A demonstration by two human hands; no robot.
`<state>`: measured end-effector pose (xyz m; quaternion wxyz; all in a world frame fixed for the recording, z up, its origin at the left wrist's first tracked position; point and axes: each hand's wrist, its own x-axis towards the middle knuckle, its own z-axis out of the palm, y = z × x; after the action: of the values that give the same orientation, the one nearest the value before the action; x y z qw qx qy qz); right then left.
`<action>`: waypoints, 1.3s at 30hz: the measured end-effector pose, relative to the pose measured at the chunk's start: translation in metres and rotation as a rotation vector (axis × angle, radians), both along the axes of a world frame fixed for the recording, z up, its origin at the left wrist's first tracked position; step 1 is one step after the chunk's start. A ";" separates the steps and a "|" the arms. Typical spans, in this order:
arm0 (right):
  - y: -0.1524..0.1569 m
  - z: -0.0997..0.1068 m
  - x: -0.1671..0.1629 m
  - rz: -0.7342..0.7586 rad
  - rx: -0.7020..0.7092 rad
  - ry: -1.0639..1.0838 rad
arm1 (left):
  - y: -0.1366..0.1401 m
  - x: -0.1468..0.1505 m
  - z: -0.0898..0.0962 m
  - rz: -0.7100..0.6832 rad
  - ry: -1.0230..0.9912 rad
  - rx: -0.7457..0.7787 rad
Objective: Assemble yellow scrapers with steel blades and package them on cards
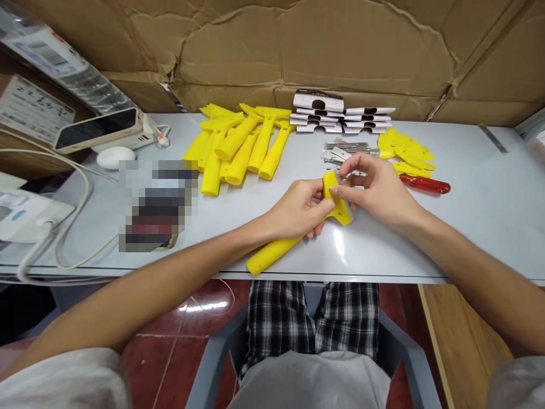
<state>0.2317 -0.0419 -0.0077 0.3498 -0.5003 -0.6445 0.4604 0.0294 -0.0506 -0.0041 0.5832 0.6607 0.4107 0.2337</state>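
My left hand [303, 207] is closed around a yellow plastic scraper [275, 254] just below its wide head. The scraper's long handle slants down toward the front edge of the table. A thin pale strip, likely a metal blade, shows along the head's right side. My right hand [377, 184] reaches in from the right, its thumb on the head's face and its fingers curled at the upper edge. Just behind that hand lie loose metal blades [351, 147]. Flat yellow plastic pieces [409, 150] and a red-handled screwdriver [428, 184] are to its right.
Several yellow scraper handles [238, 139] are heaped at the back. Beside them stand stacked white cards or sleeves [318, 105]. A blurred-out object [159, 204], a phone [100, 129], a white mouse [116, 157] and cables are on the left. A metal strip [493, 139] lies far right.
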 end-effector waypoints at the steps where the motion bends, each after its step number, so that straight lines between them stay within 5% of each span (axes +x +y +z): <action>1: 0.001 -0.001 0.000 -0.006 -0.040 0.029 | 0.000 0.000 -0.001 -0.006 0.002 0.011; 10: 0.003 0.000 0.000 -0.009 -0.156 0.184 | 0.006 -0.001 -0.005 -0.029 -0.090 -0.006; 18: 0.002 0.012 0.006 0.140 -0.262 0.032 | 0.016 -0.003 0.003 0.329 -0.246 -0.020; 29: 0.002 0.007 0.009 0.243 -0.262 0.011 | 0.015 -0.002 0.001 0.323 -0.243 0.040; 39: 0.001 0.005 0.002 0.147 -0.295 0.073 | 0.019 -0.002 0.002 0.335 -0.166 -0.015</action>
<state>0.2341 -0.0409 -0.0026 0.2611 -0.4805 -0.5916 0.5925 0.0275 -0.0312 -0.0022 0.5729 0.5569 0.4674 0.3782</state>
